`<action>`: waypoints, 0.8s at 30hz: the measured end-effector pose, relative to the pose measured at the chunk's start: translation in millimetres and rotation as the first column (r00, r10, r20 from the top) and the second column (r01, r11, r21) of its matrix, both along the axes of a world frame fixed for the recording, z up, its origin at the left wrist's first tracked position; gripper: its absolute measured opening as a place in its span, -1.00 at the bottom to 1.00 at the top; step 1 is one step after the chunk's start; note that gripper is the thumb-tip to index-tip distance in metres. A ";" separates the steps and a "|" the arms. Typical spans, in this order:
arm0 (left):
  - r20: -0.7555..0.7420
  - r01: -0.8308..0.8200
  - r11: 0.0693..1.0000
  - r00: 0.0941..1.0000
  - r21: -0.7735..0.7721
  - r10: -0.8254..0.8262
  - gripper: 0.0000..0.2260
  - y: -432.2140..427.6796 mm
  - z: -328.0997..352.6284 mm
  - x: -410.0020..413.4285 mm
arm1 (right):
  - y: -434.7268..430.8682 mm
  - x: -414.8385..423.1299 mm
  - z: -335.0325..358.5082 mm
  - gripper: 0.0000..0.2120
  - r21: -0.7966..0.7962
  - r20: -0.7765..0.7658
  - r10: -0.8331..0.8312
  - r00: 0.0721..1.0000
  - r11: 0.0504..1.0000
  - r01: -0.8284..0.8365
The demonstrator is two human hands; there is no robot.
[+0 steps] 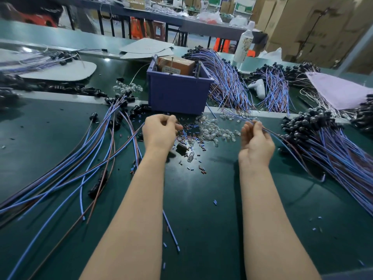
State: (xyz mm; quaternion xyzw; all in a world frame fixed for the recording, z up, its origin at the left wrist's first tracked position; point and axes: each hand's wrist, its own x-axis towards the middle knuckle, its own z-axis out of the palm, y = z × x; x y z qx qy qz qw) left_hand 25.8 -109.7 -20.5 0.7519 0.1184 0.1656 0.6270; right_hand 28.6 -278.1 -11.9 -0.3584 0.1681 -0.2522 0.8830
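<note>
Far left, loose blue and brown wires [66, 178] with black sockets fan across the dark green table [201, 209], whose surface is smooth and slightly glossy. The left hand [159, 132] hovers over a scatter of tiny blue and red sleeve bits [191, 138]. Its grip is curled in, but I cannot tell whether it pinches anything.

Behind that hand stands a purple plastic bin [177, 93], open-topped, holding a brown cardboard box [175, 64] and a few upright metal rods [198, 67]. The bin stands at a pale strip [60, 97] that crosses the table. Just right of the bits lies a heap of small clear bulbs [214, 130].

The right hand [256, 142] has its grip closed on the end of a thin wire pair [286, 140]. The pair trails rightward beside a thick socketed bundle [333, 150]. Bare table shows between the forearms, down to the near edge.
</note>
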 end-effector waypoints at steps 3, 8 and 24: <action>0.002 -0.057 0.994 0.998 0.092 0.057 -0.74 -5.1 2.8 -2.3 | 8.7 -1.0 0.0 -0.78 0.051 0.016 0.094 0.995 0.994 -0.095; 0.063 0.167 0.975 0.982 0.148 -0.177 -0.76 -20.9 5.5 -4.3 | 28.2 -2.3 3.9 -0.75 0.094 0.045 0.320 0.946 0.942 -0.323; 0.049 -0.162 0.904 0.979 -0.395 0.197 -0.73 -12.1 -3.6 8.4 | 47.2 -21.1 13.1 -0.76 -0.862 -0.021 0.233 0.972 0.489 -0.136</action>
